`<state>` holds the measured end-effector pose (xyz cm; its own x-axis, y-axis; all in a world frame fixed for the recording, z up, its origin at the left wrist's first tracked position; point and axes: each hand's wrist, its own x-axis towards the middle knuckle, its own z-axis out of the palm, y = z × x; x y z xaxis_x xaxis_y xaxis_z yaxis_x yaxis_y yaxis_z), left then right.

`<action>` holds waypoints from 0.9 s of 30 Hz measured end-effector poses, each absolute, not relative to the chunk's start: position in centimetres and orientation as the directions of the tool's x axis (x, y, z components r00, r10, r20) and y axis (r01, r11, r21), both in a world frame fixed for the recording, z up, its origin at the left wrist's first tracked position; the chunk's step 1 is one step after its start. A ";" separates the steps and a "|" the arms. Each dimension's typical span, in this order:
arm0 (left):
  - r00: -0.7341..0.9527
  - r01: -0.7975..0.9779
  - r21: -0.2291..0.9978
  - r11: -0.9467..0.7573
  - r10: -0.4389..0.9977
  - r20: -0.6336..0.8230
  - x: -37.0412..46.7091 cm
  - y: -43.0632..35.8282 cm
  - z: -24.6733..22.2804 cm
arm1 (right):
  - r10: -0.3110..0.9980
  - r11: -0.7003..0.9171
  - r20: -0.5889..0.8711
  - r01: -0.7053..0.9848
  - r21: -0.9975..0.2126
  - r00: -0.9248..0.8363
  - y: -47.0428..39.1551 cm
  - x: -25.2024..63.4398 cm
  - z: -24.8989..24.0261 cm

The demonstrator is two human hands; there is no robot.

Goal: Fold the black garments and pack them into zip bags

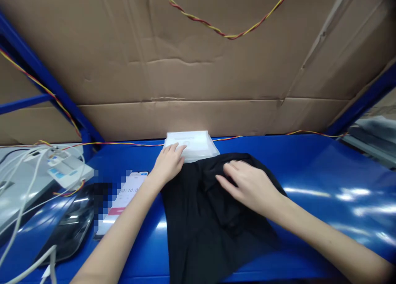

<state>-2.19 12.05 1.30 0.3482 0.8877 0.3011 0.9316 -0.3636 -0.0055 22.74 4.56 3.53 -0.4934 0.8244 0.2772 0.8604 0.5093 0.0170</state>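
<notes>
A black cloth garment (198, 218) lies in loose folds over the blue shelf, hanging toward me at the bottom. My left hand (168, 162) is at its upper left corner, with fingers stretched over the near left part of a stack of clear plastic bags (198, 146) holding white sheets. On the bunched upper right part of the cloth rests my right hand (247, 183), its fingers slightly bent and the thumb apart from them. No fold shows pinched in either hand.
Left of my forearm lies a phone (133, 189) showing a timer, partly pixelated. Beside it are a dark glossy object (71, 226), a white box (69, 170) and white cables (23, 210). Cardboard (198, 82) backs the blue shelf (315, 210). Grey folded material (375, 137) sits far right.
</notes>
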 end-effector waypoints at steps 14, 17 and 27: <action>0.224 0.950 0.061 -0.306 0.804 0.551 -1.0 10.5 2.2 | 0.930 0.258 -0.107 0.829 -0.497 -0.353 5.8 24.9 3.8; 0.282 0.901 0.083 -0.426 0.721 0.633 -0.2 8.9 2.8 | 0.872 0.239 -0.150 0.672 -0.701 -0.466 6.3 25.5 4.2; 0.518 0.672 0.259 -0.693 0.691 0.504 1.6 6.6 2.3 | 0.578 0.522 -0.059 0.424 -0.740 -0.814 4.7 26.9 7.6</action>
